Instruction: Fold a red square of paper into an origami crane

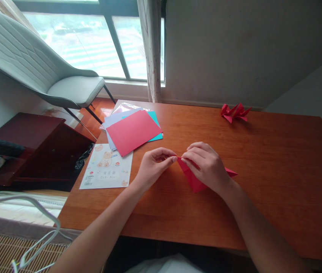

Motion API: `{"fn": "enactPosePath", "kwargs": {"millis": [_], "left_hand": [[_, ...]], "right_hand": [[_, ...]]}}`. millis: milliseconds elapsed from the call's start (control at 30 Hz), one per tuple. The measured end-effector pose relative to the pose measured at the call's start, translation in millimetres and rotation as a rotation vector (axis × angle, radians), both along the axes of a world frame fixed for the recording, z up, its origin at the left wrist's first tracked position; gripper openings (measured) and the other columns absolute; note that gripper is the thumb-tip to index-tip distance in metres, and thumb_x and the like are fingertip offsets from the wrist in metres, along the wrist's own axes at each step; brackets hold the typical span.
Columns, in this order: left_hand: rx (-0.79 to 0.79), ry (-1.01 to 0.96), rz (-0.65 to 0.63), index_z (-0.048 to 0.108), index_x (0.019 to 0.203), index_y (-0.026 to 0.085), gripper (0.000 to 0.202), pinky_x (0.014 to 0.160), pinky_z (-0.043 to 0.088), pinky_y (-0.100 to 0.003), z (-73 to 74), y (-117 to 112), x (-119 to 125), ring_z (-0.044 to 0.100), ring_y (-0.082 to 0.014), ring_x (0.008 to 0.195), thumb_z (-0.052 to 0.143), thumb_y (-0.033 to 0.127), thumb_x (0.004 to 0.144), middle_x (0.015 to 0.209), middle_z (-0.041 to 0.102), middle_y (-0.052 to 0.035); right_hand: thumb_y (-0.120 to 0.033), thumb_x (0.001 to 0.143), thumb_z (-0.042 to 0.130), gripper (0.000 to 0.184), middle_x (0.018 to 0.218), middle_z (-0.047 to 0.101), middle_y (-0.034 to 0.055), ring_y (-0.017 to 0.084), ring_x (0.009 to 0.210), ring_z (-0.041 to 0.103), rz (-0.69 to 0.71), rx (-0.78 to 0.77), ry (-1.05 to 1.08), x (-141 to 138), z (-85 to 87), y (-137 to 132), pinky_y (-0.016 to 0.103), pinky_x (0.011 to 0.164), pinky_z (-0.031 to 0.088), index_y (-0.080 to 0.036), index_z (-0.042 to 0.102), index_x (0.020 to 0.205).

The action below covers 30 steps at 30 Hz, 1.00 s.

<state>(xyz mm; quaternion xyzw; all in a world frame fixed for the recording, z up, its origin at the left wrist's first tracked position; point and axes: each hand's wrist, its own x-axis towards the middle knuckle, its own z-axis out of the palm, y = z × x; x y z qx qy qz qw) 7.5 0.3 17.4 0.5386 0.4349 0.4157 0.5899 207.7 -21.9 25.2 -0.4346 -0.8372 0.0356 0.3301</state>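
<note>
A folded piece of red paper [195,181] lies on the wooden table [263,182] in front of me. My right hand [206,165] rests on top of it, fingers curled and pressed onto the paper near its left tip. My left hand [153,165] pinches that same left tip between thumb and fingertips. Much of the paper is hidden under my right hand; a pointed corner sticks out to the right of my wrist.
A stack of coloured sheets [134,131] with a red one on top lies at the table's far left. A printed paper packet [107,167] sits beside it. Finished red folded figures [235,112] stand near the wall. A grey chair [36,64] and dark cabinet [36,148] are left.
</note>
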Motion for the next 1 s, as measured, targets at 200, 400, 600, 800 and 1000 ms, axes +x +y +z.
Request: {"fn": "enactPosePath", "kwargs": {"millis": [200,400,600,800,1000], "left_hand": [[-0.012,-0.008,0.009,0.074,0.082,0.016,0.022,0.074,0.053,-0.027,3.0,0,0,0.067,-0.0177,0.079,0.080,0.036,0.074,0.085,0.075,-0.0057],[-0.028,-0.022,0.012,0.074,0.083,0.016,0.021,0.075,0.053,-0.027,4.5,-1,0,0.067,-0.0178,0.079,0.081,0.035,0.074,0.085,0.075,-0.0057],[-0.011,-0.031,-0.045,0.075,0.088,0.015,0.023,0.077,0.053,-0.027,8.3,-2,-1,0.067,-0.0187,0.083,0.079,0.035,0.076,0.089,0.075,-0.0075],[-0.052,-0.111,-0.066,0.076,0.090,0.017,0.020,0.076,0.052,-0.025,10.0,-5,0,0.067,-0.0170,0.082,0.076,0.035,0.080,0.088,0.075,-0.0053],[-0.009,-0.085,-0.049,0.076,0.088,0.016,0.019,0.074,0.052,-0.025,11.6,-6,-1,0.066,-0.0165,0.080,0.076,0.034,0.080,0.086,0.074,-0.0055]], "right_hand": [[-0.021,0.094,0.059,0.008,0.091,0.072,0.0053,0.024,0.097,0.061,0.003,-0.003,0.009,0,0.5,1,0.039,0.086,0.049,-0.022,0.067,0.094],[-0.021,0.094,0.060,0.008,0.089,0.072,0.0054,0.024,0.096,0.062,0.004,-0.018,0.025,0,-0.3,1,0.040,0.086,0.049,-0.022,0.068,0.093],[-0.021,0.094,0.059,0.010,0.085,0.072,0.0046,0.022,0.088,0.063,0.032,-0.128,0.178,-2,7.4,0,0.038,0.083,0.052,-0.023,0.068,0.089],[-0.022,0.093,0.060,0.010,0.087,0.071,0.0039,0.020,0.085,0.064,-0.001,-0.310,0.321,-1,16.4,-2,0.034,0.078,0.052,-0.023,0.068,0.087],[-0.024,0.093,0.061,0.009,0.089,0.071,0.0037,0.020,0.086,0.065,0.001,-0.361,0.323,-2,14.3,-3,0.034,0.080,0.052,-0.023,0.068,0.087]]}}
